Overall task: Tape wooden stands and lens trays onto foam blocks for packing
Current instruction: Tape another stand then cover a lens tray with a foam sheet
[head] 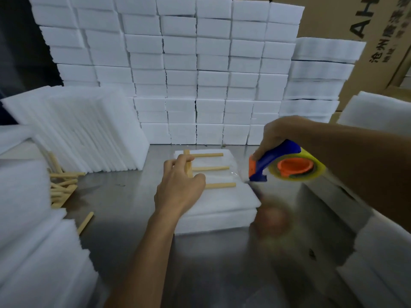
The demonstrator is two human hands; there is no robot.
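Left hand [180, 187] sits centre frame, fingers curled over the spine of a wooden stand [209, 170], pinning it flat on a foam block [222, 201]; the stand's three pegs point toward frame right. The block lies on another like it, both on the shiny metal worktop [222, 274] in the middle of the frame. Right hand [280, 134], right of centre, is clamped round the blue handle of a tape dispenser [287, 165] with an orange hub and a yellowish roll; its nose is at the block's right edge, just beside the peg tips. Dispenser is motion-blurred, so can't tell whether it touches the foam. A shiny clear strip seems to lie across the pegs, hard to confirm. Loose wooden sticks [62, 187] are piled at frame left, near a leaning row of foam sheets [84, 130]. A wall of stacked foam blocks [178, 70] fills the upper centre; cardboard box [355, 30] upper right.
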